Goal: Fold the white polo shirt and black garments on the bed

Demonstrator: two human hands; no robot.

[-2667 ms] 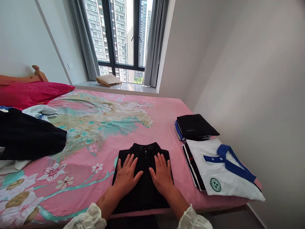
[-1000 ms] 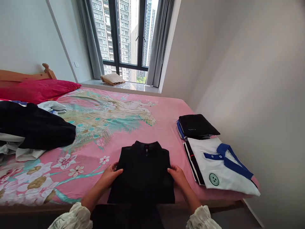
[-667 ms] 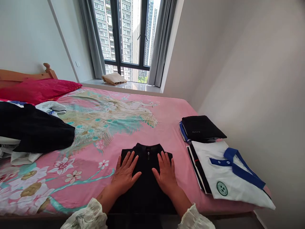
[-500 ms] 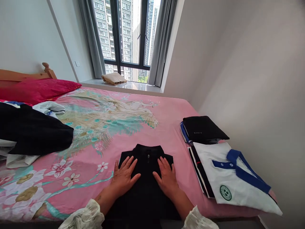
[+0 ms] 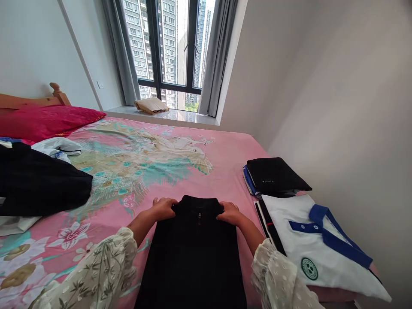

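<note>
A black zip-neck shirt (image 5: 196, 257) lies front up at the near side of the bed, its sides tucked into a narrow rectangle. The collar with its small zip pull points away from me. My left hand (image 5: 163, 209) grips the shirt's left shoulder, thumb on top and fingers under the cloth. On the other side of the collar, my right hand (image 5: 229, 213) pinches the right shoulder in the same way. The fingertips beneath the fabric are hidden.
To the right sit a folded white polo (image 5: 289, 240) with a blue collar and a folded black garment (image 5: 277, 174), both on stacked clothes. A loose heap of black clothing (image 5: 41, 180) lies left, near a red pillow (image 5: 51, 122). A pink flowered sheet (image 5: 225, 163) covers the bed.
Both hands lay flat on the shirt's chest with fingers spread; they have moved out to the shoulders and closed on the cloth. More of the shirt's front shows now.
</note>
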